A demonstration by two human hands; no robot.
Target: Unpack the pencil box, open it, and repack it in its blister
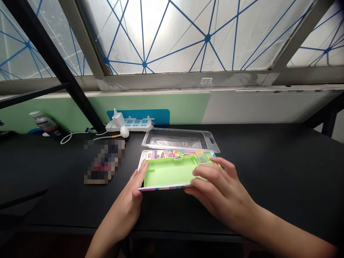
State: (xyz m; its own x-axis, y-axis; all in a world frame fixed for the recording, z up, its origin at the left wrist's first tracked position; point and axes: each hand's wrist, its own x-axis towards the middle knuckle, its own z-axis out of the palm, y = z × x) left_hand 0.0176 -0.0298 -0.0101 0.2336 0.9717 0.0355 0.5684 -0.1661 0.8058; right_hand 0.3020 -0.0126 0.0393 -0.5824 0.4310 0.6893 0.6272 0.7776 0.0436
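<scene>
A shallow light-green plastic case (169, 172) lies open side up on a colourful printed card (154, 154), its near edge tilted toward me. My left hand (128, 207) grips the left end, fingers along the side wall and thumb at the near corner. Bent over the right end is my right hand (221, 191), its thumb by the card's near edge and its fingertips on the case. A small clear window (201, 158) shows at the case's far right. Behind the card lies a transparent plastic blister shell (174, 138). My right fingers hide part of the case.
A blurred-out rectangular object (104, 165) lies on the black desk (282, 179) to the left. Farther back are a white power strip (138, 124) with a plugged-in charger, a white cable (77, 133) and a tipped bottle (47, 123). A black frame bar (53, 61) slants down at the left.
</scene>
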